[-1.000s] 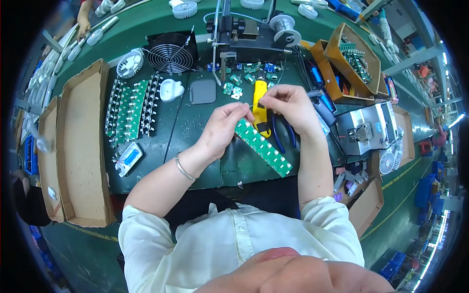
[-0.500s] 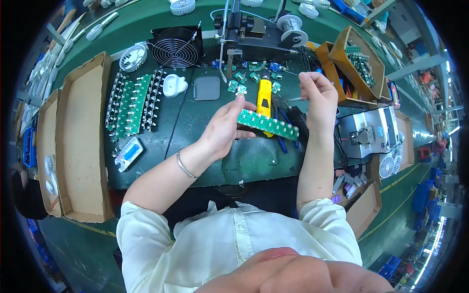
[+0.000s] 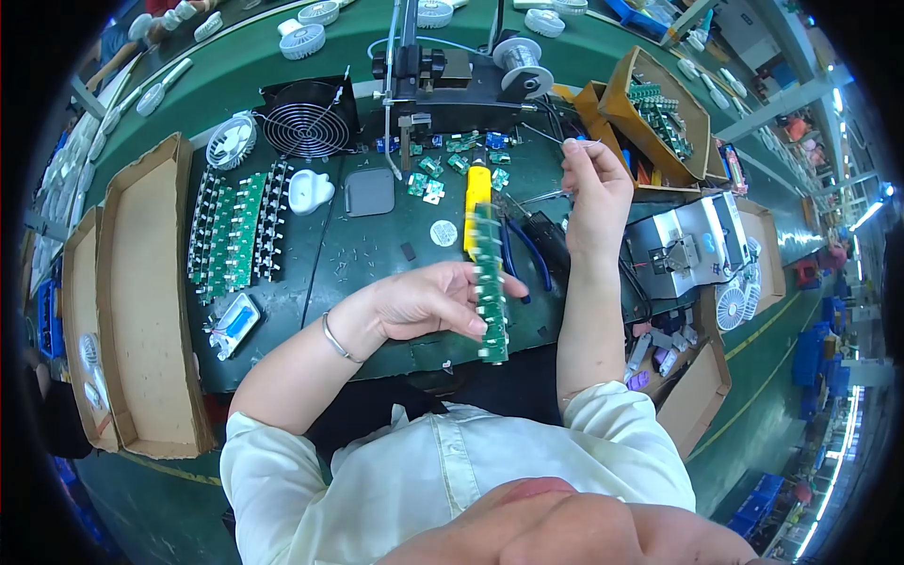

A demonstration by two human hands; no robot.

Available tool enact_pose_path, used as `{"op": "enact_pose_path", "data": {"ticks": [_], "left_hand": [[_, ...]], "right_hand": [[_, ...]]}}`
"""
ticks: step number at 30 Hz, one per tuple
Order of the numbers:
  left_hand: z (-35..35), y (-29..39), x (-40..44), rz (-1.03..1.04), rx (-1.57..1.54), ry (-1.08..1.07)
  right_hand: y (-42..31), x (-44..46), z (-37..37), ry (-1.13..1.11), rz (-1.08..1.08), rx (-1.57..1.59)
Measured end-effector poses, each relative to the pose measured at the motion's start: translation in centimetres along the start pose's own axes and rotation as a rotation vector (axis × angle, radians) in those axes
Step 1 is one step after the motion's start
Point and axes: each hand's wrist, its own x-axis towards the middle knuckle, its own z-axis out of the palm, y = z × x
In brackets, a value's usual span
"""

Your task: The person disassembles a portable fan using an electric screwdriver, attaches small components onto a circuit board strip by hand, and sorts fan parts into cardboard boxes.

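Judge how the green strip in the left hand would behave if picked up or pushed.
The strip is probably stiff: it runs straight past the left hand. It is likely light, since that hand alone holds it up. The small parts along it might snag or break if pushed hard.

In the left grip, the strip is blurred, most of all at its far end, so its small parts cannot be told apart, and it covers part of a finger and of the yellow tool just beyond. What lies at the fingertips of the right grip is too small to identify. Beyond the left grip, the print on the round label is too tiny to read, and farther off the machine is cut by the upper edge.
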Motion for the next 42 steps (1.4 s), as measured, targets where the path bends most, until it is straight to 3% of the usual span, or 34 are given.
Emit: {"op": "enact_pose_path", "data": {"ticks": [3, 8, 10, 11, 13, 15, 20, 24, 27, 31, 33, 36, 39, 40, 42], "left_hand": [[0.5, -0.2, -0.1, 0.155, 0.289, 0.098], [2.7, 0.0, 0.0, 0.237, 0.427, 0.360], [2.2, -0.7, 0.3, 0.392, 0.615, 0.540], [2.4, -0.4, 0.2, 0.480, 0.490, 0.692], [2.0, -0.4, 0.4, 0.666, 0.445, 0.743], [1.9, -0.2, 0.5, 0.719, 0.374, 0.780], [1.9, -0.7, 0.8, 0.748, 0.364, 0.768], [1.7, -0.8, 0.8, 0.708, 0.397, 0.697], [1.0, -1.1, 1.0, 0.651, 0.385, 0.692], [1.2, -1.3, 0.9, 0.590, 0.424, 0.647], [1.1, -1.5, 0.8, 0.553, 0.435, 0.622], [0.8, -1.7, 0.9, 0.564, 0.455, 0.602], [0.6, -1.8, 0.9, 0.550, 0.485, 0.571], [0.6, -1.8, 0.8, 0.520, 0.492, 0.558], [1.3, -1.5, 0.7, 0.537, 0.445, 0.552]], "right_hand": [[0.0, 0.1, 0.0, 0.039, -0.034, 0.016], [-0.1, -0.2, 0.3, -0.031, 0.005, 0.075], [0.0, -0.1, -0.1, -0.172, 0.113, 0.215], [0.0, -0.3, -0.4, -0.358, 0.224, 0.430], [-0.3, -0.9, 0.0, -0.506, 0.267, 0.452], [0.3, -1.1, 0.4, -0.602, 0.252, 0.523], [1.0, -1.3, 1.0, -0.591, 0.209, 0.449], [1.9, 0.0, 0.2, -0.303, 0.293, 0.535], [2.4, 1.7, -1.0, -0.206, 0.306, 0.726], [1.2, 4.3, -2.8, -0.193, 0.569, 1.171], [-0.4, 6.5, -3.3, -0.154, 0.651, 1.226], [-5.3, 10.2, -3.2, -0.018, 0.521, 1.205], [-9.0, 13.7, -3.2, -0.151, 0.451, 1.242], [-10.4, 13.6, -2.6, -0.178, 0.340, 1.214], [-13.1, 11.7, -1.4, -0.466, 0.178, 1.328]]}}
